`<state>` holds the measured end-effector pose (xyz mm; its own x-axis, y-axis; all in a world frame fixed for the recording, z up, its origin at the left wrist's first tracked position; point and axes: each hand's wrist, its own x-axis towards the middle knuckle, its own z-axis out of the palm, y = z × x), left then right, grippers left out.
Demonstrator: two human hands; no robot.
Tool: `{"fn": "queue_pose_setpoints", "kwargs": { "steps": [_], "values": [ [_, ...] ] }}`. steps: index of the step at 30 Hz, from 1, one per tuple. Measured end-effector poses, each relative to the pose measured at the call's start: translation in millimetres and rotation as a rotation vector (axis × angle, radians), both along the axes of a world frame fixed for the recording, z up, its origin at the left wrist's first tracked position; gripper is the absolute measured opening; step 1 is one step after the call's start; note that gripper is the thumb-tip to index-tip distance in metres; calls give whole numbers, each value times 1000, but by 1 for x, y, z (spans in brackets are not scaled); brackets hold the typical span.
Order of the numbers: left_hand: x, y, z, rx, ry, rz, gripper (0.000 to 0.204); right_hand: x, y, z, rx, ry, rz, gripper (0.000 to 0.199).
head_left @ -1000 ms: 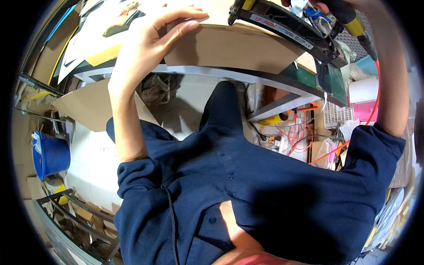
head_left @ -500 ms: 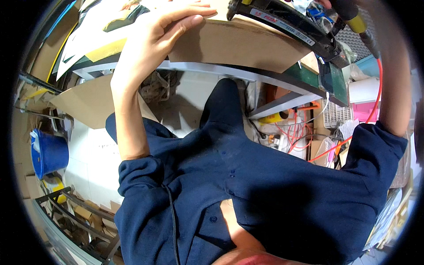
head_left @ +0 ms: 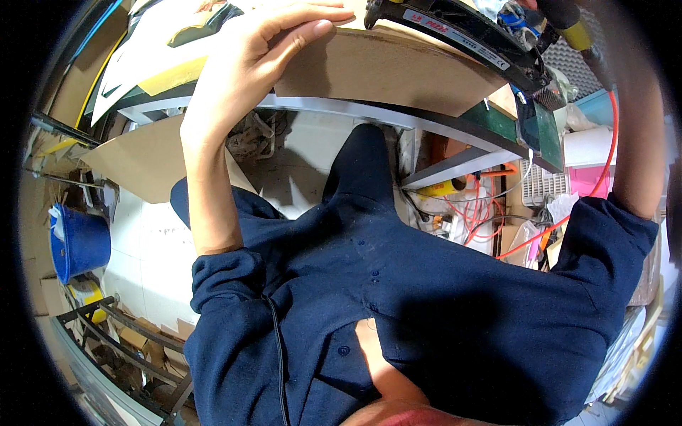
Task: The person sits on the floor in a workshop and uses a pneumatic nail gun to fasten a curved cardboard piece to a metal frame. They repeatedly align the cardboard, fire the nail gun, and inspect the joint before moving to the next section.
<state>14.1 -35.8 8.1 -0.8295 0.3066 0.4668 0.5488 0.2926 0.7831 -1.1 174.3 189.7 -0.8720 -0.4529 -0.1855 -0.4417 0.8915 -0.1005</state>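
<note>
My left hand (head_left: pixel 273 46) rests on the brown board (head_left: pixel 387 67) near its upper left edge, fingers stretched out and lying flat. The board stands at the near edge of the workbench, its flat face toward me. Over its upper right part is a black nail gun (head_left: pixel 455 35) with a long magazine, its nose close to the board's top edge and not far from my left fingertips. Only a bit of my right hand (head_left: pixel 527 3) shows at the top of the picture, around the gun's handle; most of its fingers are out of sight.
A red air hose (head_left: pixel 612 149) runs from the gun's handle down past my right arm. Tangled cables (head_left: pixel 476 213) lie under the bench's right end. At left stand a blue bucket (head_left: pixel 82 245) and a dark metal rack (head_left: pixel 135 348). Another brown sheet (head_left: pixel 142 163) leans below the bench.
The nail gun has tilted slightly, its rear end rising a little. My left hand stays flat on the board with barely any shift.
</note>
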Motion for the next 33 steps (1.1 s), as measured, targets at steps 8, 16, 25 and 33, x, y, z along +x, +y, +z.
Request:
{"fn": "queue_pose_setpoints", "kwargs": {
  "steps": [8, 16, 25, 33],
  "values": [
    [-2, 0, -3, 7, 30, 7, 26, 7, -10, -3, 52, 57, -79, 44],
    [-1, -1, -2, -11, 71, 18, 27, -2, 3, -5, 18, 24, 10, 42],
    [-15, -8, -16, -178, 285, 34, 27, -8, 50, -2, 94, 29, -280, 42],
    [-16, -11, -17, -218, 406, 75, 25, -13, 76, -6, 10, -42, -229, 42]
  ]
}}
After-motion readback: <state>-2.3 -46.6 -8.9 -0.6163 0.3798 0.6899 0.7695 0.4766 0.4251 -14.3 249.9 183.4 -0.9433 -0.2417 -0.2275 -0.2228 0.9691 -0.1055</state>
